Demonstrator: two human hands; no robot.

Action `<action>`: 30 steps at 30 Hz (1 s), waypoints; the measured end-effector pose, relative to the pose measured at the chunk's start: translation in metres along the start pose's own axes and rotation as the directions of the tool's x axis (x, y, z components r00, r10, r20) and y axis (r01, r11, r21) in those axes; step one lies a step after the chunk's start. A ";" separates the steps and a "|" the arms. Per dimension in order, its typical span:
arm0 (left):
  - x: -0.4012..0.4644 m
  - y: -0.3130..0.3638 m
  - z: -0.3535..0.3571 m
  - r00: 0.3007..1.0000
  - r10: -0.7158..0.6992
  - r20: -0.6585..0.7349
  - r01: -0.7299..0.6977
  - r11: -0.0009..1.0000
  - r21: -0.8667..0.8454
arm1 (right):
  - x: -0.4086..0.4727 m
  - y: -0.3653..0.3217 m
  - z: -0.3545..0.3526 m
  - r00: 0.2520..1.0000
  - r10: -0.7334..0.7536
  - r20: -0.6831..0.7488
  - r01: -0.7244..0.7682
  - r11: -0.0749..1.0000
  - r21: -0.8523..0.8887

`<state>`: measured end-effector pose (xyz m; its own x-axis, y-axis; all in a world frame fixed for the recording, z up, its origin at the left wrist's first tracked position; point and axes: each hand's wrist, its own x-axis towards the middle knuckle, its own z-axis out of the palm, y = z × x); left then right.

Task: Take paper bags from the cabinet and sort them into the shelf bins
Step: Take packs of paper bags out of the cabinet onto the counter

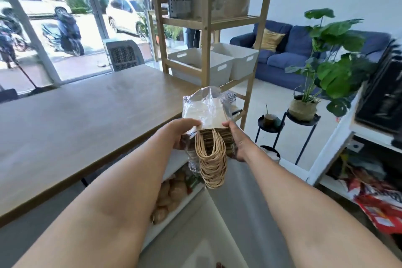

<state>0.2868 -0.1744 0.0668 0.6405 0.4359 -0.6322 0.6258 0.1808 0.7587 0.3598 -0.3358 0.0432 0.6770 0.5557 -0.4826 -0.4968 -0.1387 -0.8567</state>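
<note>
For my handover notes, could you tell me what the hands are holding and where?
Both the left hand and right hand grip a plastic-wrapped stack of paper bags by its sides, near the handles.

both hands (182, 132) gripping paper bags (208, 115)

This is a home, an open living and dining room. A long light-wood dining table (82, 119) fills the left side, and a dark blue fabric sofa (289, 54) with a mustard-yellow cushion (269, 39) stands against the white back wall. A large-leafed green plant in a woven basket pot (304, 107) sits on a black metal stand. A pale wooden open shelf unit (208, 22) holds two white plastic bins (202, 65). Floor-to-ceiling glass doors (71, 17) look out on parked scooters and a white car (128, 17).
</note>
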 end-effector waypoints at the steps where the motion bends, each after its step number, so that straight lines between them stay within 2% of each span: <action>1: -0.007 0.009 -0.006 1.000 0.006 -0.020 -0.006 1.000 0.027 | -0.001 -0.011 0.006 1.000 -0.010 0.007 0.010 1.000 0.001; 5: -0.023 0.043 -0.035 0.995 0.026 -0.096 -0.018 0.997 0.081 | 0.006 -0.052 0.032 0.995 -0.045 0.088 0.043 0.999 0.021; 12: -0.006 0.093 -0.076 0.989 -0.004 -0.151 -0.001 1.000 -0.030 | 0.060 -0.112 0.067 0.981 -0.091 0.174 0.101 0.994 -0.048; 16: 0.021 0.115 -0.097 0.988 -0.018 -0.154 0.000 0.993 -0.121 | 0.103 -0.144 0.084 0.972 -0.042 0.233 0.076 0.987 -0.141; 23: 0.055 0.151 -0.138 0.943 -0.051 -0.329 -0.025 0.975 -0.221 | 0.184 -0.192 0.137 0.935 -0.022 0.355 0.117 0.961 -0.249; 25: 0.061 0.154 -0.150 0.936 -0.066 -0.345 -0.027 0.966 -0.258 | 0.200 -0.200 0.148 0.928 -0.034 0.371 0.154 0.942 -0.299; 30: 0.083 0.156 -0.183 0.903 -0.135 -0.408 -0.009 0.943 -0.332 | 0.237 -0.201 0.189 0.906 0.041 0.422 0.128 0.922 -0.365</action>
<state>0.3562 0.0514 0.1617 0.3119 0.7291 -0.6093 0.4372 0.4592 0.7733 0.5180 -0.0214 0.1351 0.3642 0.8433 -0.3951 -0.1733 -0.3555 -0.9185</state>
